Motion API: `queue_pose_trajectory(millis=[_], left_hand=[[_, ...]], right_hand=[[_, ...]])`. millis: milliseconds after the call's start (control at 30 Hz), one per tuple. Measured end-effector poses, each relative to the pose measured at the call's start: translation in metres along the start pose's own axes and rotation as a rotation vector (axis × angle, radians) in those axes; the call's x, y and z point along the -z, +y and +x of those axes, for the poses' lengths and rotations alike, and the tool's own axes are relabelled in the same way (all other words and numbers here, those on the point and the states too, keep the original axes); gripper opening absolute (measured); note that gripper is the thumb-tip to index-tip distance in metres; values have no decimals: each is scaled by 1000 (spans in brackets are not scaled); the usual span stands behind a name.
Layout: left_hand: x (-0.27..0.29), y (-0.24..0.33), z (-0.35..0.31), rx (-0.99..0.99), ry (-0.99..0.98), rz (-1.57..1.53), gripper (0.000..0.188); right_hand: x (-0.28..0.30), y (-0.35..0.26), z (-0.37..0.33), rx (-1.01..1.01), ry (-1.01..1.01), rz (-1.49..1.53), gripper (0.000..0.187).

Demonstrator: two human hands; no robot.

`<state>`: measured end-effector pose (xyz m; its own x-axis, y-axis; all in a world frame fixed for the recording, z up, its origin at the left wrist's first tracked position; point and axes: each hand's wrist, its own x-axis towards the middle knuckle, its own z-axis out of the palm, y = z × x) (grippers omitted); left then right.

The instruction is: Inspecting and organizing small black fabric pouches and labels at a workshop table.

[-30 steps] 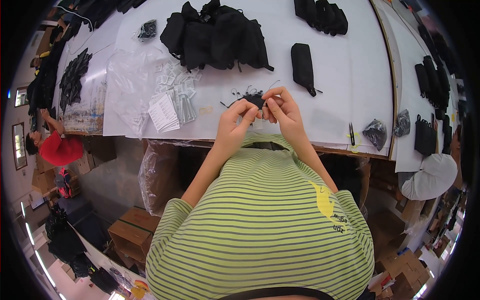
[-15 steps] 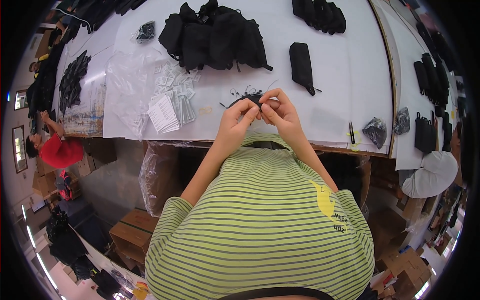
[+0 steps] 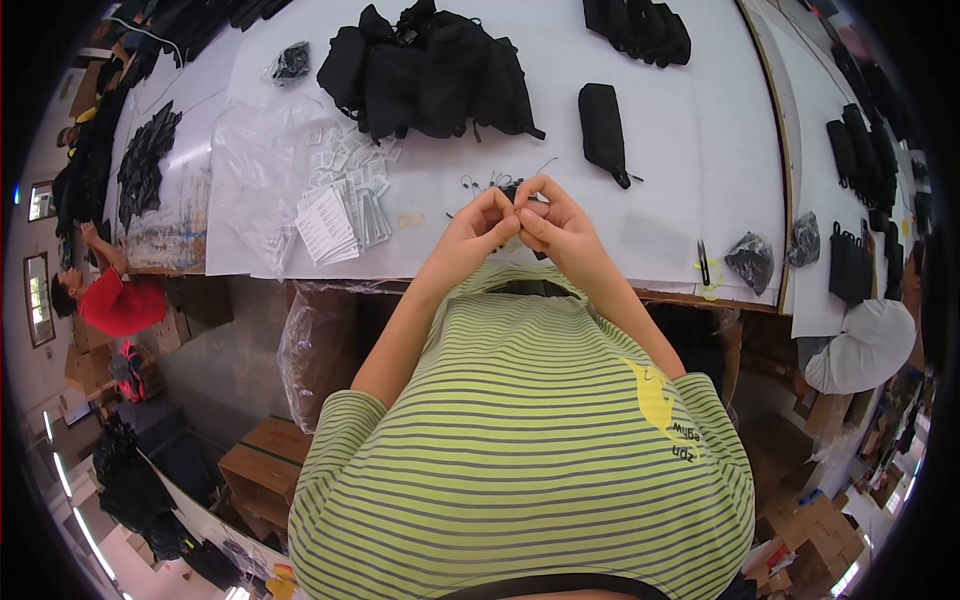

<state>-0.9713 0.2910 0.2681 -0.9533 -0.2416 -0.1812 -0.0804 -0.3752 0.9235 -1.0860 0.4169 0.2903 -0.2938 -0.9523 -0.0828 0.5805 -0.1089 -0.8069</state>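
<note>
My left hand [image 3: 478, 236] and my right hand [image 3: 562, 228] meet near the table's front edge. Thumbs and forefingers pinch together at a point, and what they hold is small and mostly hidden by the fingers. A bit of black shows under the right hand. Just beyond the fingertips lies a bunch of thin black cords [image 3: 490, 183], partly covered by the hands. Right of them, a slim black fabric pouch [image 3: 603, 130] lies flat with a zip end toward me. Farther back is a large heap of black fabric pouches [image 3: 430, 80].
Left of my hands are fanned white cards [image 3: 328, 226], loose small tags [image 3: 347, 153] and a crumpled clear plastic sheet [image 3: 250, 165]. Thread snips [image 3: 703, 265] and a plastic-wrapped black bundle [image 3: 750, 262] lie at right. More black pouches [image 3: 642, 30] sit at far right. People work at both sides.
My fingers have shifted slightly and the two hands are drawn a little closer together at the fingertips. A black bit now shows under the right hand. The table things stay put.
</note>
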Motion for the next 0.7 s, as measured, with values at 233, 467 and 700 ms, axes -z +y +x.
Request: queue_pose_trajectory(millis=[233,467,700], left_hand=[[-8,11,-3,-54,58,7,15],[-5,11,-1,-65,99,62,14],[-3,-6,5,-182,252,21,11]], right_hand=[[3,1,4,-7,10,140,14],[6,1,4,4,33,107,13],[6,1,7,-14,46,50,13]])
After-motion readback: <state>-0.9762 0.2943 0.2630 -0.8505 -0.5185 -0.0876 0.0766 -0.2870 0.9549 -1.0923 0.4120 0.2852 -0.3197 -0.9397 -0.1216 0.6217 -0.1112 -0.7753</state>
